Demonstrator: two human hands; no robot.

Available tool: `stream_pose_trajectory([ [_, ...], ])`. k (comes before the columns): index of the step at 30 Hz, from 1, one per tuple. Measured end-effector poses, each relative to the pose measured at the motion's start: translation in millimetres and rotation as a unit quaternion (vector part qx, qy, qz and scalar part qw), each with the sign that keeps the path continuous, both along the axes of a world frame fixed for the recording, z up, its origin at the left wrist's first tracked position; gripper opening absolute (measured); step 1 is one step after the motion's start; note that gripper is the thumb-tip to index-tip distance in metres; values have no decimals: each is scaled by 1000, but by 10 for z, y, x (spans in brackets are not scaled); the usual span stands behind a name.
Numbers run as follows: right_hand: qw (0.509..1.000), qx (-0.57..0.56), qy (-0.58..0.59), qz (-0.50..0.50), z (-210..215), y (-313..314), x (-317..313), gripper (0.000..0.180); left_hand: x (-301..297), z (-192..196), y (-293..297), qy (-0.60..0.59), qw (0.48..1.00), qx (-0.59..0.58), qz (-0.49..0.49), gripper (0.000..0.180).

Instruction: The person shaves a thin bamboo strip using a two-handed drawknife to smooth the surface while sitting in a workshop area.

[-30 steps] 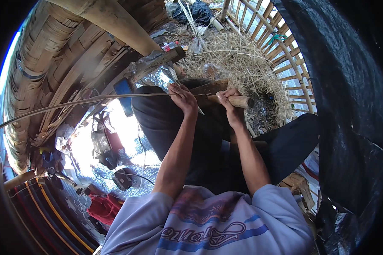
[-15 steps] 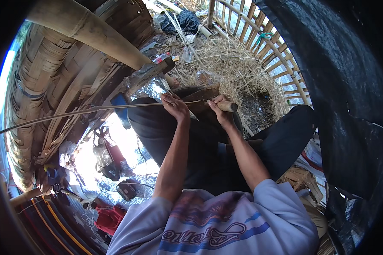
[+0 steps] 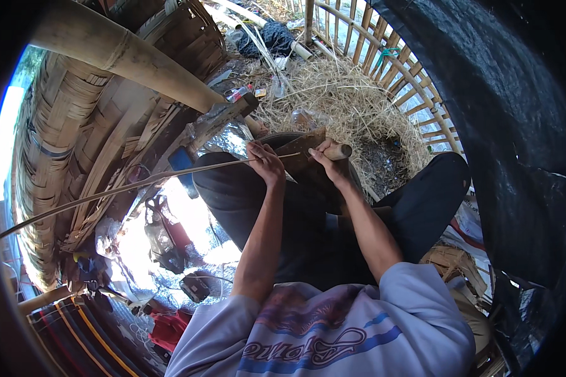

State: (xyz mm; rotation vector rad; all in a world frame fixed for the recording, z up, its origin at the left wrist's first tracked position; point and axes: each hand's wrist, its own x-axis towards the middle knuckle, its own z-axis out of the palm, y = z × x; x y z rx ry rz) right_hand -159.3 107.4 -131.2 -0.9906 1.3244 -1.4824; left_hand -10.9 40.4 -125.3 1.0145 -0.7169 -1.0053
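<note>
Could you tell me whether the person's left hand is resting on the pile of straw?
No, the left hand grips a long thin bamboo strip over the lap, while the straw lies beyond it.

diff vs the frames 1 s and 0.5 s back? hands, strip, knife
No grasp change. The left hand still pinches the long thin bamboo strip, and the right hand still grips the wooden-handled knife against it over the lap. The strip's far end now sits a little lower at the left, though the camera itself shifted. Nothing was picked up or let go.
</note>
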Motion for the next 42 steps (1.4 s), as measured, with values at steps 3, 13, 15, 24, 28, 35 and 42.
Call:
stream_pose_trajectory([
  [3,995,-27,-91,-4,380,-8,47,20,33,12,9,6,1000,4,-11,36],
  [13,994,-18,-106,30,392,-51,-164,22,-15,80,43,-17,999,14,-29,38],
  [15,986,-75,-143,26,312,-80,-107,22,14,81,38,-19,998,10,-56,38],
  [24,991,-43,-125,31,428,-125,-132,20,-61,133,80,-24,998,11,-54,39],
  [28,994,-5,68,86,200,-59,-69,21,-39,152,115,-43,996,27,-77,40],
  [35,983,-50,-168,60,336,-171,-237,21,-87,165,103,-31,995,8,-93,39],
  [42,992,5,-71,108,202,-302,-294,23,-27,20,127,-54,990,8,-128,41],
])
